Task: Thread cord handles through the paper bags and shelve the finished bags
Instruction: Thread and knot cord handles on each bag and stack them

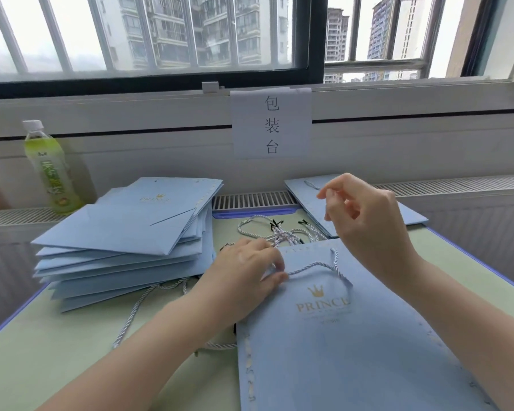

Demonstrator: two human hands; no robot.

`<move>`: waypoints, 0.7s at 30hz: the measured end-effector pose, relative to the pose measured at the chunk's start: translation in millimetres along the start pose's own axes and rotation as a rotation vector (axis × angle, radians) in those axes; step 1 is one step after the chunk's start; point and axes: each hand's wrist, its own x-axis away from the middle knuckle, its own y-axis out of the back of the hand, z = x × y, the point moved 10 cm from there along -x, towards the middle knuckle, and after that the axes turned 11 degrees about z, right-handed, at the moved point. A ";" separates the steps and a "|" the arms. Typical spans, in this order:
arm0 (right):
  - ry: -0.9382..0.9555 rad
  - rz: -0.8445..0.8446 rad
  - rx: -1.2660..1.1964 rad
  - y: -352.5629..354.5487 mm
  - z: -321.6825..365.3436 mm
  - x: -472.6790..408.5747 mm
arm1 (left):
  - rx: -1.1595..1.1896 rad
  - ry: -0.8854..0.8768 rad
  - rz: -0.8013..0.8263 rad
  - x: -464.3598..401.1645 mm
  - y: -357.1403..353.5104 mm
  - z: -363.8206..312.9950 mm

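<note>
Where the light-blue PRINCE paper bag (353, 336) lies flat nearest the viewer on the green-topped table (57, 366), already carrying a twisted grey-white cord handle (324, 266) looped across its upper face. Left hand (247, 280) resting on the bag's upper left corner, fingers curled, tips pinching the loop's left end against the paper. Right hand (365, 221) raised above the bag's far edge, thumb and forefinger nearly closed as if nipping something fine; whether a cord end sits between them cannot be told, the other fingers loosely bent.

Just beyond the bag's far edge, a tangle of loose cords (282, 232) with black tips. Left of the bag, a stack of flat bags (125, 241), their holes showing no cord, one more cord (137, 310) trailing out from under it. Beyond the bag to the right, another flat bag (315, 203) with a cord showing at its corner. Farther left, a green drink bottle (51, 170) on the sill, and beyond the tangle a paper sign (272, 123) taped below the window.

Likely risks: cord end slipping back out of its hole if the left pinch loosens; a hard tug tearing the punched paper; a snag in the tangle dragging several cords along. No shelf in sight.
</note>
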 end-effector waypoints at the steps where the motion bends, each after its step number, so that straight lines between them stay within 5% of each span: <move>1: -0.033 0.026 0.026 -2.9 -4.6 -1.6 | 0.050 -0.027 -0.001 -0.2 0.7 -1.9; 8: -0.261 0.714 0.329 -78.4 -56.2 18.1 | 0.145 -0.354 -0.072 13.4 6.8 -44.3; 15: -0.288 0.792 0.420 -85.5 -59.2 24.9 | 0.067 -0.478 -0.035 27.0 4.5 -77.0; 18: -0.323 0.737 0.464 -79.1 -64.0 22.0 | -0.066 -0.281 -0.183 19.9 21.0 -52.9; 21: -0.381 0.722 0.432 -72.8 -73.1 21.5 | -0.206 0.151 -0.170 15.0 32.9 -2.5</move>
